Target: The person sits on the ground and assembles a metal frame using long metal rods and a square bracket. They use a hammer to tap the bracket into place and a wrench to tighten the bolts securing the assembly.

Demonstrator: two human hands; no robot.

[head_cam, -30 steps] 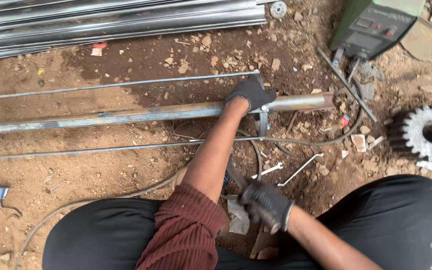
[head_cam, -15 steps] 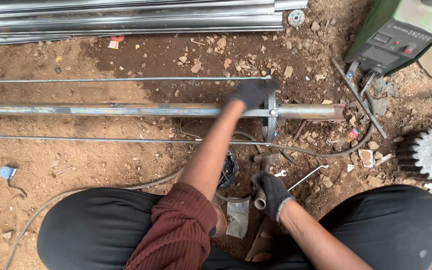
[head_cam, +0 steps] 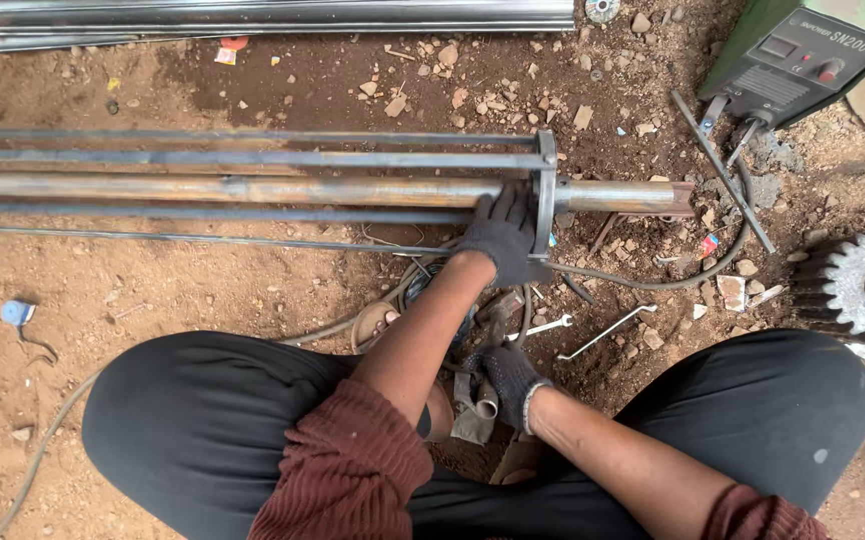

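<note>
Up at the top right corner sits a green welding machine (head_cam: 802, 50), and its dark slanted front panel (head_cam: 787, 65) carries a small rectangular display window (head_cam: 775, 46), greyish and unlit as far as one can tell, with a red knob (head_cam: 830, 70) just right of it and pale lettering above. Far left of the machine, near the top edge, a small red-and-white scrap of wrapper (head_cam: 228, 50) lies on the dirt, and lower down, left of and below the machine, a tiny red-and-blue wrapper scrap (head_cam: 707, 245) lies among the stones.
</note>
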